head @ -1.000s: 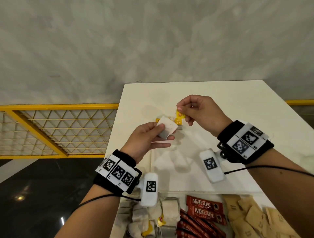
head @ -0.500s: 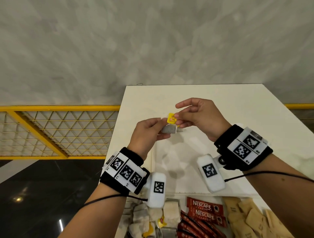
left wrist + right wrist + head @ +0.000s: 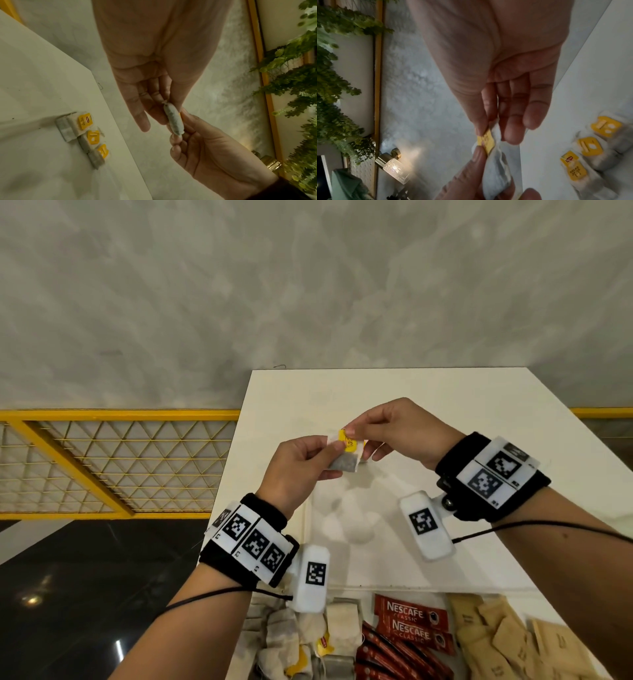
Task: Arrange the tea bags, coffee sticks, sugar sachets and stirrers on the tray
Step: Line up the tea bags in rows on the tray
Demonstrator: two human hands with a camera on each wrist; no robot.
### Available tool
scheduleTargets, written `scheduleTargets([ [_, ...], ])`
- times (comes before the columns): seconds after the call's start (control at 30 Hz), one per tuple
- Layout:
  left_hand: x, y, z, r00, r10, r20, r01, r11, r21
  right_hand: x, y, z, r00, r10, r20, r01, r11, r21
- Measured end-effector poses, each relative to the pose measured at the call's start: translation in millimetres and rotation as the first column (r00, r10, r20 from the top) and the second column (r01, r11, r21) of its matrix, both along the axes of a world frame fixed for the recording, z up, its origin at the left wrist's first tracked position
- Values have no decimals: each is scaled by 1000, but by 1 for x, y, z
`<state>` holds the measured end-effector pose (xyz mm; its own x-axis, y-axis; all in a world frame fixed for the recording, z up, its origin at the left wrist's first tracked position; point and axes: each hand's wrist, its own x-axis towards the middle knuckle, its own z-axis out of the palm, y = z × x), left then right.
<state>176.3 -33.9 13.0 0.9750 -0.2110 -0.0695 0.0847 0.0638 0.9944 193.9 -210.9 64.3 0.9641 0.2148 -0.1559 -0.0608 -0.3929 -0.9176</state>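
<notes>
Left hand point(image 3: 297, 466) is pinching the grey tea bag point(image 3: 344, 463) above the white tray point(image 3: 479, 419); bag's long axis is running roughly left to right, yellow tag point(image 3: 346, 440) uppermost. Right hand point(image 3: 400, 429) is pinching that tag, so the bag is hanging between the two grips. Left wrist view is showing three tagged tea bags point(image 3: 82, 136) lying in a row on the tray, hidden from the head camera.

Both hands hold one tea bag above the white surface point(image 3: 479, 412).
The left hand point(image 3: 294, 467) pinches the tea bag point(image 3: 344, 462); the right hand point(image 3: 404, 429) pinches its yellow tag point(image 3: 347, 440). Nearer lie tea bags point(image 3: 301, 642), Nescafe coffee sticks point(image 3: 411, 625) and brown sugar sachets point(image 3: 507, 642).
</notes>
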Motion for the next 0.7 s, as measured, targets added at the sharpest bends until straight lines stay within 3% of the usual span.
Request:
scheduleTargets([
  [0.1,5,1,-1,1000,0,1,0,1000,7,9,1,0,999,26,37,-25,999,-24],
  [0.23,18,9,-1,997,74,17,-75,994,74,26,0,-5,975,-64,211,81,994,-74],
  [0.37,29,23,-13,981,182,73,-193,960,202,36,-3,-30,935,22,354,108,933,-343],
  [0.43,30,28,-21,977,194,87,-211,941,264,36,-3,-46,950,98,295,36,907,-420],
  [0.57,31,34,-33,977,193,92,-214,912,351,38,-3,-76,988,129,84,-87,916,-392],
  [0.7,33,39,-42,986,164,41,-167,908,383,49,-2,-101,990,94,104,-38,894,-446],
])
